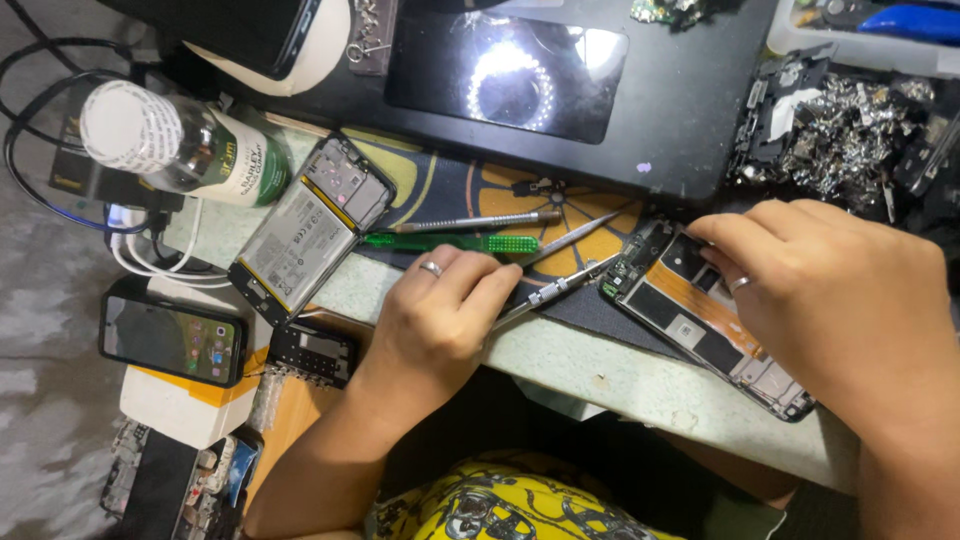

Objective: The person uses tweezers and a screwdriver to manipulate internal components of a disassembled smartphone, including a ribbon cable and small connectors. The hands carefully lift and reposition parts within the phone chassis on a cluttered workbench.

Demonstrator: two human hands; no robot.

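left hand (440, 320), ring on one finger, is closed around a slim metal screwdriver (555, 288) whose tip points toward 2 o'clock and meets the top edge of the opened phone (700, 320). right hand (830, 300) lies over that phone at 3 o'clock of the left hand, fingers curled down pinning its upper end to the dark mat (590, 305). at 10 o'clock of the left hand sit a second opened phone (310, 225), green pry tool (450, 242) and clear bottle (180, 145).
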